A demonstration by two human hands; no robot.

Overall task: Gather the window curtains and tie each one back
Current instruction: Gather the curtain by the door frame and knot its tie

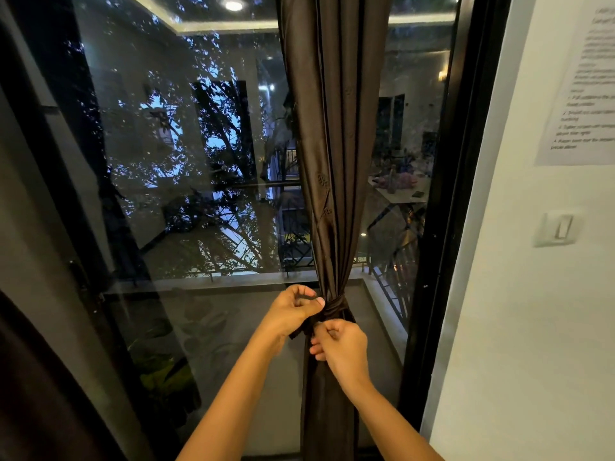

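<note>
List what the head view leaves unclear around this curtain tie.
Head view: the tie-back knot is covered by the left hand and right hand.
Head view: the wall notice is blurred and cut by the right edge.
Head view: the second curtain is cropped at lower left; tied or not, unknown.

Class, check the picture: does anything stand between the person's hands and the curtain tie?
Nothing visible does. The left hand and the right hand both pinch the tie, which is wrapped round the gathered curtain.
</note>
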